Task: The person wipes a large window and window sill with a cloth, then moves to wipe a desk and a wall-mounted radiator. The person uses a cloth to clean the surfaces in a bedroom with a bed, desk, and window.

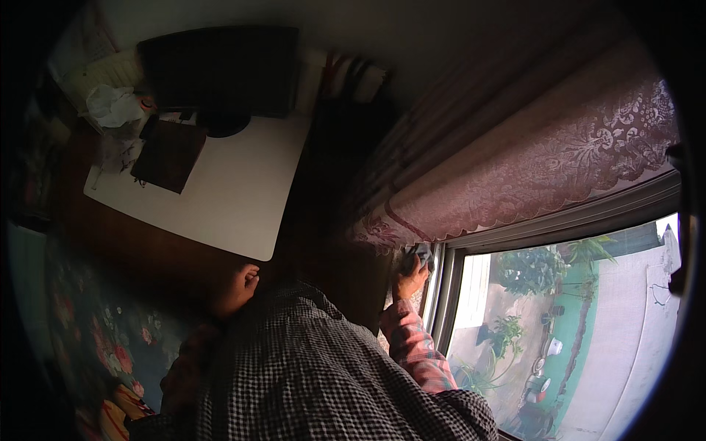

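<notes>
My right hand grips a bunched grey cloth at the near end of the window frame, just below the curtain's scalloped hem. Its wrist is bent and a red plaid sleeve covers the forearm. My left hand hangs beside the near corner of a white-topped table, its fingers curled in and no object visible in them. The pink patterned curtain hangs above the window glass. Shadow hides most of the left arm.
On the table stand a dark monitor, a brown flat case or book and a crumpled white plastic bag. Floral fabric covers a surface at lower left. Potted plants show outside through the glass.
</notes>
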{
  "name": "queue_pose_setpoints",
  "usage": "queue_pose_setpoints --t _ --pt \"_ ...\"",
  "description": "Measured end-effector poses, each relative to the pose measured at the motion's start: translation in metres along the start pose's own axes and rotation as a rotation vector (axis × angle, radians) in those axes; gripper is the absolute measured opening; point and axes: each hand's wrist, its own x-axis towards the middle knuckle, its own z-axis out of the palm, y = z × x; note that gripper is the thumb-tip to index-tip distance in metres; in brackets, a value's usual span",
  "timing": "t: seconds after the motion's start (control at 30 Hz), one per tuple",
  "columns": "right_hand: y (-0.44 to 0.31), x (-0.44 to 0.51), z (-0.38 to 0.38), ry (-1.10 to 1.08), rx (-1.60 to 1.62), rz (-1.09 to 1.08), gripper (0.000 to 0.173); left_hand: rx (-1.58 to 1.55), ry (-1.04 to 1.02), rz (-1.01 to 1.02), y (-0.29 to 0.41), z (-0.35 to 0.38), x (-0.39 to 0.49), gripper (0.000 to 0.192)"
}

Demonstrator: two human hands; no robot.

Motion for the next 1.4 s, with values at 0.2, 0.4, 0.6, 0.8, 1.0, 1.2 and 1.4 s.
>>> queue_pose_setpoints --t 0.2,0.4,0.6,0.8,1.0,1.2,1.4 --pt "-0.020 -0.002 0.002 -0.310 0.630 0.171 0.068 0.003 -0.115 0.011 -0.004 0.015 0.015 0.028" --pt "-0.089 0.057 -0.117 0.337 0.913 0.234 0.066 0.075 -0.271 0.110 0.021 0.021 0.044 0.030" --pt "-0.179 0.155 -0.281 0.808 0.474 -0.304 0.071 0.132 -0.429 0.253 0.043 0.037 0.076 0.030" --pt "-0.270 0.259 -0.384 1.066 0.307 -0.594 0.071 0.209 -0.479 0.412 0.023 0.045 0.091 0.032" --pt "-0.290 0.300 -0.344 1.139 0.283 -0.659 0.081 0.184 -0.450 0.532 -0.017 0.023 0.089 0.033" --pt "-0.199 0.223 -0.199 0.883 0.296 -0.544 0.081 0.209 -0.442 0.083 -0.031 0.010 0.064 0.034" --pt "-0.136 0.111 -0.051 0.594 0.432 -0.122 0.081 0.250 -0.488 -0.012 -0.016 0.012 0.053 0.039"
